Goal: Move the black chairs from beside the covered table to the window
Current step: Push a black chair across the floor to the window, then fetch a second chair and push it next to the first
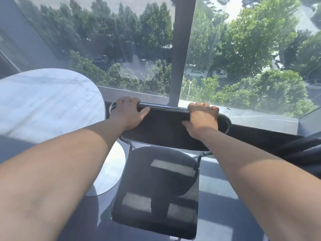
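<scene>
A black mesh chair [156,192] with a chrome frame stands right in front of me, its backrest against the window [243,54]. My left hand [129,113] grips the left end of the backrest's top rail, fingers curled over it. My right hand [202,118] grips the same rail towards its right end. The seat faces me and lies in patches of sunlight. The round table under a white cover [48,103] stands just left of the chair, also close to the glass.
A dark vertical window post [180,49] rises behind the backrest's middle. A low sill [260,119] runs below the glass. A round white table base [109,169] lies on the floor left of the seat. Dark cloth [302,150] shows at the right edge.
</scene>
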`<state>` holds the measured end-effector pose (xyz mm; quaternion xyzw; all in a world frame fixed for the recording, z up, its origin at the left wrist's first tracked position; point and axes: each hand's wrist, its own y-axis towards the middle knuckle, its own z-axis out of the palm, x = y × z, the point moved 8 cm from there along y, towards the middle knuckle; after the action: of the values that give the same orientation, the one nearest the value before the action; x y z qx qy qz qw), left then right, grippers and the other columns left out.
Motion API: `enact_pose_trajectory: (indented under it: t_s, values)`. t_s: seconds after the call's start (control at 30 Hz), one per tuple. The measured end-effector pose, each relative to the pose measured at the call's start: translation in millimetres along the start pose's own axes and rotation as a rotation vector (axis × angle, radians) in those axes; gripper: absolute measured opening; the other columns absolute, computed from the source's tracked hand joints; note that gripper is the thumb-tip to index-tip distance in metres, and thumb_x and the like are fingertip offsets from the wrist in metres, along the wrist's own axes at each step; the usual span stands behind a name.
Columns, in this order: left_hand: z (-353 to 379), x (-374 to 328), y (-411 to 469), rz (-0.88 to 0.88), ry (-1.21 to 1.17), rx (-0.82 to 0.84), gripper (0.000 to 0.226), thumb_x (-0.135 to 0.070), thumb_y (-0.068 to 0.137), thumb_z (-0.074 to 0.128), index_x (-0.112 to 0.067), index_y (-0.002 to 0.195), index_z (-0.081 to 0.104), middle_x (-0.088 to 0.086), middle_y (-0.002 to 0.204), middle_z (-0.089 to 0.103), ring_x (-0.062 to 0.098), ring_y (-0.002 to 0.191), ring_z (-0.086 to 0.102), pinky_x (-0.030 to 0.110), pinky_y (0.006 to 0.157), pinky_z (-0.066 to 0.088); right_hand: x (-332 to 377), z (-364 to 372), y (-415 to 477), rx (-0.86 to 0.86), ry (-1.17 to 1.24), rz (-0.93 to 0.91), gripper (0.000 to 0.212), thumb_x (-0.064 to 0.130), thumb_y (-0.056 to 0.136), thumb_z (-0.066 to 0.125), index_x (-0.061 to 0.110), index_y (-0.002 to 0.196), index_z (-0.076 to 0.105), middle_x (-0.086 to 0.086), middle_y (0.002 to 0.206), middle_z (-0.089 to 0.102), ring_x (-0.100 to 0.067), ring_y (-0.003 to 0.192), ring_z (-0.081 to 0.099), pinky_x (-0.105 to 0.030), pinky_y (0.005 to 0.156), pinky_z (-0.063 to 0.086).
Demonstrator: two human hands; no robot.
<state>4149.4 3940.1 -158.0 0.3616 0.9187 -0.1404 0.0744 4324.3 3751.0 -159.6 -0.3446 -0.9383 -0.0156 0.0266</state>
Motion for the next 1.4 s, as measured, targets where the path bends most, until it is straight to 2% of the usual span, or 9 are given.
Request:
enact_pose_trajectory:
  t_s: [0.17,0.47,0.53,0.67,0.83,1.0,1.07,1.2,1.4]
  values:
    - [-3,2,1,-0.033,-0.016,-0.023,0.070,-0.073,0.090,0.041,-0.020,0.136,0.049,0.013,0.138,0.046,0.036,0.132,0.031,0.051,0.111,0.029,3,-2,4,-0.013,0.003,-0.014,0.038,0.053,0.085,0.068,0.028,0.109,0.055,0.005,0.097,0.050,-0.025,0.105,0.049,-0.043,0.083,0.026]
    - [-21,-22,45,0.014,0.004,0.010,0.071,-0.081,0.081,0.046,-0.018,0.109,0.065,0.014,0.121,0.055,0.036,0.115,0.050,0.042,0.089,0.039,-7,-3,10,-0.002,0.000,0.143,0.033,0.052,0.088,0.067,0.027,0.106,0.056,0.003,0.105,0.059,-0.025,0.106,0.051,-0.042,0.087,0.032]
    - [-20,-19,47,0.043,0.000,0.009,0.068,-0.081,0.081,0.045,-0.021,0.107,0.064,0.012,0.118,0.056,0.034,0.114,0.050,0.042,0.093,0.042,-8,-3,12,0.008,-0.014,0.161,0.033,0.053,0.088,0.066,0.027,0.106,0.056,0.003,0.106,0.059,-0.024,0.106,0.051,-0.042,0.087,0.032]
    - [-21,-6,47,0.051,0.028,-0.008,0.068,-0.080,0.082,0.044,-0.022,0.115,0.060,0.011,0.118,0.056,0.033,0.116,0.048,0.048,0.098,0.044,0,-1,24,0.030,0.020,0.152,0.032,0.050,0.087,0.069,0.027,0.104,0.055,0.004,0.106,0.057,-0.023,0.105,0.049,-0.041,0.091,0.030]
    - [-28,3,47,0.091,-0.089,0.086,0.062,-0.070,0.090,0.044,-0.024,0.130,0.057,0.009,0.137,0.047,0.030,0.130,0.042,0.051,0.110,0.036,6,-2,31,0.072,-0.002,0.173,0.034,0.051,0.086,0.070,0.027,0.103,0.051,0.003,0.106,0.057,-0.024,0.105,0.049,-0.042,0.094,0.033]
    - [-48,22,-10,0.249,-0.052,-0.006,0.065,-0.063,0.095,0.043,-0.024,0.147,0.044,0.004,0.153,0.037,0.023,0.146,0.024,0.051,0.119,0.023,20,-14,29,0.340,-0.095,0.167,0.059,0.062,0.089,0.057,0.021,0.130,0.046,-0.005,0.133,0.052,-0.029,0.125,0.045,-0.047,0.103,0.033]
    - [-59,45,-39,0.189,-0.018,-0.030,0.066,-0.063,0.095,0.042,-0.024,0.149,0.040,0.004,0.156,0.035,0.026,0.149,0.019,0.052,0.119,0.020,53,-26,28,0.376,-0.177,0.073,0.064,0.063,0.091,0.051,0.021,0.138,0.042,-0.006,0.140,0.046,-0.029,0.131,0.040,-0.048,0.106,0.030]
    - [-91,93,-113,0.025,0.008,-0.091,0.062,-0.061,0.096,0.043,-0.024,0.145,0.045,0.007,0.148,0.045,0.027,0.141,0.029,0.045,0.116,0.026,165,-61,-5,0.210,-0.175,-0.344,0.056,0.052,0.094,0.048,0.021,0.140,0.043,-0.005,0.141,0.048,-0.029,0.131,0.041,-0.048,0.109,0.030]
    - [-143,155,-286,-0.258,-0.054,-0.234,0.059,-0.059,0.097,0.043,-0.025,0.145,0.042,0.004,0.146,0.045,0.024,0.142,0.029,0.044,0.115,0.026,317,-117,-133,0.202,-0.158,-0.775,0.057,0.051,0.092,0.049,0.024,0.142,0.042,-0.004,0.144,0.045,-0.027,0.133,0.041,-0.047,0.107,0.029]
